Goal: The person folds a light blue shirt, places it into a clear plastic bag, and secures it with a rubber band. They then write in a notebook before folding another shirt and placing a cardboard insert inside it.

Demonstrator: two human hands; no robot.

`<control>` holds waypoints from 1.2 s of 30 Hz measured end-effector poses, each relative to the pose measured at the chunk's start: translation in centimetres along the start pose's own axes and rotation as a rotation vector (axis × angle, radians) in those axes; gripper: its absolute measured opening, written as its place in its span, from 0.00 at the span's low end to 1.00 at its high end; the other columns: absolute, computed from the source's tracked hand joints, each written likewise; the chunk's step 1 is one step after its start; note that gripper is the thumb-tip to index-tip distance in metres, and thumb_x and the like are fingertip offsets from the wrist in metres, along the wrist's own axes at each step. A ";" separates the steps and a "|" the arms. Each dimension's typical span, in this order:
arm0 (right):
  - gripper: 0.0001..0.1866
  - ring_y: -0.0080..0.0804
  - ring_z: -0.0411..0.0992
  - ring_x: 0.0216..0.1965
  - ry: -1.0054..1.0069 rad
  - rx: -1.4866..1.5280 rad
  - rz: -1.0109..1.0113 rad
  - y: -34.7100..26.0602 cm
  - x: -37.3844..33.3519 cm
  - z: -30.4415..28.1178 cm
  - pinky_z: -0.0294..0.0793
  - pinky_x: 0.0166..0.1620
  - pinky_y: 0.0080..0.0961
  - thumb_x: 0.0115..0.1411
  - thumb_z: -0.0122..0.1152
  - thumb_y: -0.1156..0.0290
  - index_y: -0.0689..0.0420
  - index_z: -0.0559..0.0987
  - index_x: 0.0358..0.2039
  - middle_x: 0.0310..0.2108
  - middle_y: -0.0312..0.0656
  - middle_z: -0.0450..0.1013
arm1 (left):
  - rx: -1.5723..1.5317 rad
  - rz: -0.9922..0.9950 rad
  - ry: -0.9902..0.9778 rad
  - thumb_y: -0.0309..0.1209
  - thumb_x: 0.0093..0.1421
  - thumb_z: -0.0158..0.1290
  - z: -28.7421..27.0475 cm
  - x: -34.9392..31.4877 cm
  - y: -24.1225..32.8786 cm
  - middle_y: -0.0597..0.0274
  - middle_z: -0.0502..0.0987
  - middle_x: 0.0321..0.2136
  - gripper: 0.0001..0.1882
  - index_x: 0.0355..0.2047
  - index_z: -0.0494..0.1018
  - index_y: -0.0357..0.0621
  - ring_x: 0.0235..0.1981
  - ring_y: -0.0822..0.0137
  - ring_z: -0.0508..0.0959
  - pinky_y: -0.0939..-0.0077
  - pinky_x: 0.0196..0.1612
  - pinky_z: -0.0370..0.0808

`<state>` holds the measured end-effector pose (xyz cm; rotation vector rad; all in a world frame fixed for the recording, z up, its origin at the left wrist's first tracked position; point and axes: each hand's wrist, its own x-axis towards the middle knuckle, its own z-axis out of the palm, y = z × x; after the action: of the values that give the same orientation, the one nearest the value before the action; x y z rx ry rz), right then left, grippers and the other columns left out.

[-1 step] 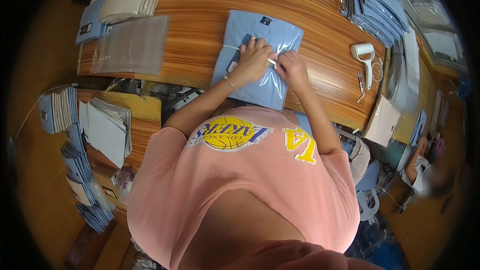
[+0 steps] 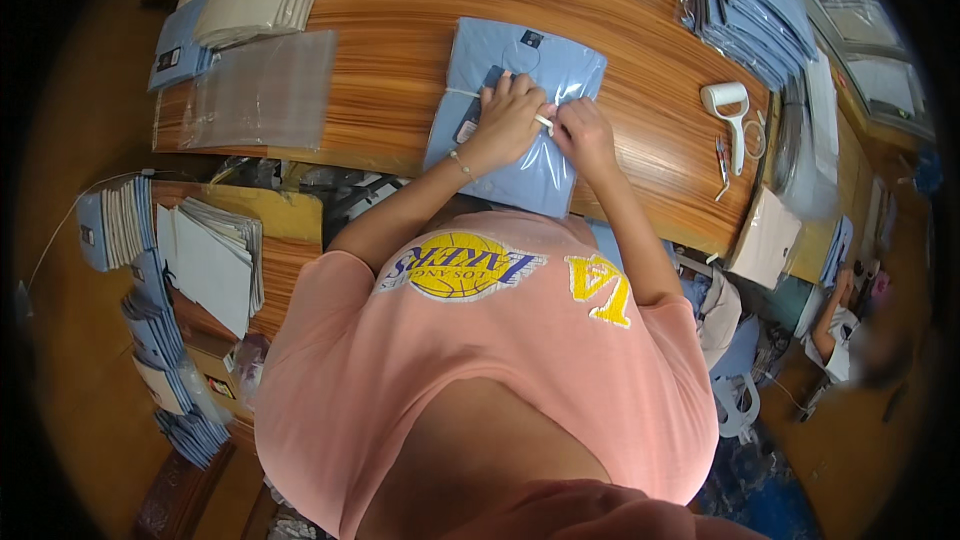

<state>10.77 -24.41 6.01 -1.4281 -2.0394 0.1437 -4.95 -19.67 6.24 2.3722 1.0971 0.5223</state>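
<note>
Resting on blue bundle [image 2: 528, 176] — left hand [image 2: 508, 125], fingers outspread, grip unclosed. Right hand [image 2: 584, 130] pinches white strap [image 2: 544, 122]; lint roller [image 2: 738, 128] at bundle's three o'clock.

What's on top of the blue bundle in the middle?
The left hand lies on the blue bundle; the right hand is at the white band across it. A dark tag shows near the far edge. Surface under the left palm is covered; can't tell.
</note>
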 end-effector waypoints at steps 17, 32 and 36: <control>0.05 0.43 0.67 0.35 -0.030 0.210 0.407 1.8 -2.4 -3.8 0.68 0.37 0.31 0.50 0.61 0.74 0.62 0.78 0.24 0.30 0.47 0.71 | 0.190 0.251 0.098 0.35 0.57 0.49 -0.9 0.2 0.4 0.59 0.67 0.38 0.08 0.32 0.70 0.44 0.44 0.57 0.64 0.57 0.46 0.57; 0.07 0.37 0.67 0.36 0.060 0.765 0.485 6.2 -5.4 -0.9 0.65 0.39 0.27 0.55 0.57 0.73 0.64 0.75 0.25 0.27 0.43 0.71 | -1.211 -0.306 -0.129 0.40 0.66 0.38 2.5 2.4 -0.7 0.67 0.66 0.18 0.21 0.22 0.67 0.39 0.22 0.76 0.63 0.83 0.27 0.61; 0.08 0.42 0.69 0.35 -0.040 1.061 0.515 1.7 -2.2 -2.7 0.67 0.35 0.32 0.58 0.54 0.69 0.61 0.73 0.29 0.27 0.44 0.71 | -1.255 -0.322 -0.158 0.41 0.67 0.37 3.2 2.8 -0.9 0.67 0.64 0.16 0.22 0.20 0.65 0.40 0.20 0.76 0.62 0.82 0.28 0.63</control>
<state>14.06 -26.32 6.45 -1.1543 -1.1832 1.2547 -2.11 -17.75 3.50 1.1000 0.6966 0.6253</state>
